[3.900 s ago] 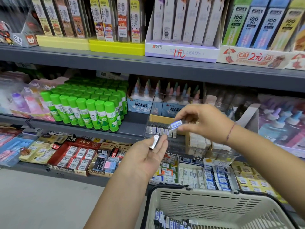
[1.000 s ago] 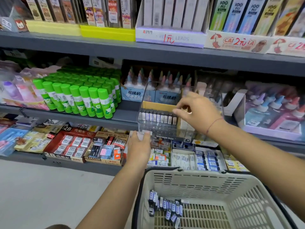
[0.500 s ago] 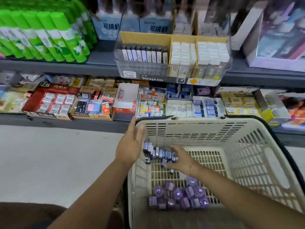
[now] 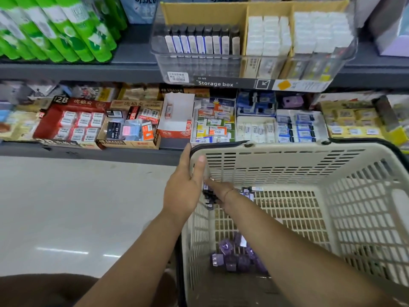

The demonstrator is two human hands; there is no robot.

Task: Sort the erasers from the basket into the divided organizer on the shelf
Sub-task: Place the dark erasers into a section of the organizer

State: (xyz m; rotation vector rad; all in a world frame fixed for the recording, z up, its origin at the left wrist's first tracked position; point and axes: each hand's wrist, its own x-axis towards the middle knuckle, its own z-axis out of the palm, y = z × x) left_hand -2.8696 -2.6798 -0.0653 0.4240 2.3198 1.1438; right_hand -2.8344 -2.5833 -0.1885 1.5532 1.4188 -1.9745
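Erasers in dark and blue sleeves share a cream plastic basket with a cluster of purple-wrapped items, which lies on the basket's bottom at its near end. Two bare arms reach over that end toward the basket's far left corner, where the sleeved erasers are heaped. The right hand, a thin cord at its wrist, is down among them; its fingers are hidden behind the other hand, so whether they are apart or clamped on anything cannot be told. The left hand grips the basket at that same corner, thumb pressed against the inside of the slotted wall and fingers laid along the outside, pinching the rim between them. Left of the basket is pale floor. Beyond the basket's far rim, a low shelf carries open boxes of packaged erasers. Above and beyond the basket, a clear divided organizer labelled "Storage box" sits on the higher shelf; its left compartment holds a row of upright dark-sleeved erasers, the other two white ones. Green glue sticks stand left of it.
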